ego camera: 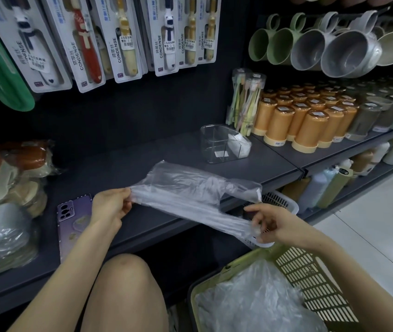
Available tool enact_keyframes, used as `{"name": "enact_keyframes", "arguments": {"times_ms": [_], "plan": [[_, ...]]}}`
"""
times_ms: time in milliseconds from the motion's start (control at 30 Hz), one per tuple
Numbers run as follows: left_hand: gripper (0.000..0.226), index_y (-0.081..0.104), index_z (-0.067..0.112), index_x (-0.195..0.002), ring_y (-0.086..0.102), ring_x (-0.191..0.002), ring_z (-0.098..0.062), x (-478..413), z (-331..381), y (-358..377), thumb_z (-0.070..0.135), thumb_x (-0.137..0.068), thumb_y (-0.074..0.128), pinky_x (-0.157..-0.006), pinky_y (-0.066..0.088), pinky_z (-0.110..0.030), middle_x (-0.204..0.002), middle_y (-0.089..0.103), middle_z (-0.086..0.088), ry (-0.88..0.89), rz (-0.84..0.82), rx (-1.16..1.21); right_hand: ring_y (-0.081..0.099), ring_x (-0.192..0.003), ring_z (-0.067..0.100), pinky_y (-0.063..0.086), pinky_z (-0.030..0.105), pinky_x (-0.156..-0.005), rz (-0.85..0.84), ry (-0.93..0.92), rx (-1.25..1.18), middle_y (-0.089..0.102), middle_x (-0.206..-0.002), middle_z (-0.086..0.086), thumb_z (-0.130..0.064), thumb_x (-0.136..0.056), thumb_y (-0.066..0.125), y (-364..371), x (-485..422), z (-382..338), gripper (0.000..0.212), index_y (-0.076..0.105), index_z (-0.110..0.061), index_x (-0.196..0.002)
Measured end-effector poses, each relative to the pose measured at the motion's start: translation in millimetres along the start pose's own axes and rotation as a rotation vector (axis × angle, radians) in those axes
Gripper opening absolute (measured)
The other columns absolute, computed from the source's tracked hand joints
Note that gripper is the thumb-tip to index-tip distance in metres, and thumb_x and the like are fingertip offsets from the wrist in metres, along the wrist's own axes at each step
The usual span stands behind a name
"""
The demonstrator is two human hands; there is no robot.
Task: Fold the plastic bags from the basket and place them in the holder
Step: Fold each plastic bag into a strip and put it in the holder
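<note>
A clear plastic bag point(190, 188) is stretched in the air above the dark shelf point(142, 152). My left hand point(112, 203) pinches its left end. My right hand point(271, 225) grips the gathered right end, over a white basket point(279, 200) at the shelf's edge. A green basket point(310, 267) at the bottom right holds more crumpled clear bags point(245, 298). Farther back on the shelf stands the clear holder point(217, 142), with a folded white bag point(238, 143) in its right compartment.
A purple phone point(74, 216) lies on the shelf beside my left wrist. Wrapped goods point(3, 188) pile up at the left. Orange canisters point(305, 116) and a toothbrush pack point(243, 101) stand right of the holder. Toothbrush cards and mugs hang above. My knee point(123, 279) is below.
</note>
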State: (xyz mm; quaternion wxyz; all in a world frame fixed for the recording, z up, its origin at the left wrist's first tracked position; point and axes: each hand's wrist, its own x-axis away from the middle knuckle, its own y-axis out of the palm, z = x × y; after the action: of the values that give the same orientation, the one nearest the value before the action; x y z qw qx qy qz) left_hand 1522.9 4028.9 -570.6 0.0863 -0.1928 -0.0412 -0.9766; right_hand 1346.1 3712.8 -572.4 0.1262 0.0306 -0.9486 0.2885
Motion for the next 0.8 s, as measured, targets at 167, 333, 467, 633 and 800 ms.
{"name": "enact_keyframes", "arguments": {"times_ms": [167, 333, 467, 633, 800], "plan": [[0.017, 0.062, 0.008, -0.081, 0.051, -0.062, -0.014, 4.7, -13.4, -7.9, 0.003, -0.095, 0.054, -0.057, 0.046, -0.021, -0.074, 0.059, -0.006, 0.153, -0.043, -0.262, 0.065, -0.088, 0.016, 0.051, 0.032, -0.079, 0.644, -0.102, 0.177, 0.071, -0.097, -0.006, -0.029, -0.089, 0.066, -15.9, -5.5, -45.5, 0.022, 0.07, -0.024, -0.11], [0.016, 0.062, 0.006, -0.08, 0.053, -0.063, -0.016, 23.2, -12.1, -7.1, -0.001, -0.092, 0.054, -0.054, 0.049, -0.021, -0.073, 0.061, -0.008, 0.216, -0.162, -0.341, 0.063, -0.101, 0.021, 0.049, 0.034, -0.087, 0.59, -0.291, 0.375, 0.072, -0.107, 0.0, -0.033, -0.096, 0.055, 23.5, -75.7, -127.4, 0.028, 0.07, -0.017, -0.113], [0.016, 0.062, 0.006, -0.079, 0.054, -0.061, -0.015, 25.3, -13.4, -8.8, -0.003, -0.091, 0.056, -0.052, 0.048, -0.02, -0.07, 0.06, -0.007, 0.219, -0.218, -0.368, 0.052, -0.121, 0.032, 0.043, 0.037, -0.097, 0.273, -0.061, 0.477, 0.061, -0.128, 0.01, -0.042, -0.097, 0.05, 52.5, -160.7, -145.9, 0.049, 0.053, -0.009, -0.132], [0.015, 0.063, 0.005, -0.08, 0.054, -0.059, -0.015, 22.0, -17.4, -12.6, -0.002, -0.091, 0.056, -0.049, 0.048, -0.017, -0.07, 0.062, -0.006, 0.267, -0.212, -0.392, 0.059, -0.089, 0.029, 0.045, 0.033, -0.087, 0.197, 0.168, 0.549, 0.061, -0.083, 0.004, -0.037, -0.088, 0.059, 67.1, -203.1, -131.0, 0.026, 0.054, -0.014, -0.075], [0.012, 0.065, 0.004, -0.083, 0.057, -0.059, -0.016, 14.6, -18.0, -16.9, 0.0, -0.091, 0.057, -0.054, 0.049, -0.023, -0.072, 0.064, -0.007, 0.265, -0.199, -0.403, 0.066, -0.078, 0.024, 0.053, 0.028, -0.074, 0.234, 0.179, 0.19, 0.066, -0.075, 0.005, -0.021, -0.075, 0.072, 63.6, -205.3, -116.3, 0.017, 0.069, -0.005, -0.082]]}}
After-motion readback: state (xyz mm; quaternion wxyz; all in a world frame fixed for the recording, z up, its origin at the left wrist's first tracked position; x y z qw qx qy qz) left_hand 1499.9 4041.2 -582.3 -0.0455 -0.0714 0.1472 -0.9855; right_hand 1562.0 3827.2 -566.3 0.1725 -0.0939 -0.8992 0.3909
